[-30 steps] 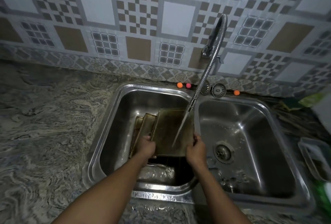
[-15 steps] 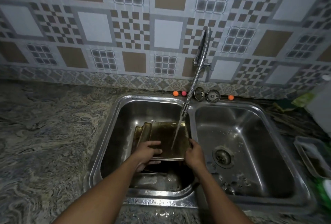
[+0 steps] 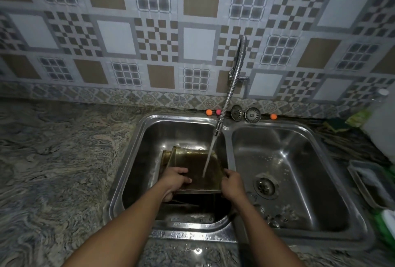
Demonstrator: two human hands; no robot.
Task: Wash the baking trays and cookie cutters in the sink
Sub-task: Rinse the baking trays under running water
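Note:
A brownish baking tray (image 3: 195, 166) is tilted up in the left basin of the steel double sink (image 3: 136, 151), under running water from the flexible faucet (image 3: 232, 89). My left hand (image 3: 176, 180) holds its near left corner, fingers spread over its face and thumb underneath. My right hand (image 3: 232, 183) grips its right edge. Two more trays (image 3: 166, 160) lean behind it on the left. Dark water fills the basin bottom. No cookie cutters show.
The right basin (image 3: 284, 160) has a drain (image 3: 264, 185) and water drops. Two strainer plugs (image 3: 244, 114) and small orange and pink balls (image 3: 209, 112) sit behind the sink. A grey tray (image 3: 369, 183) and green items lie at right. Marbled counter (image 3: 53, 170) spreads left.
My left hand slid from the tray's left edge onto its face, fingers spreading over it. The tray tipped flatter under the stream. The view tilted up toward the wall.

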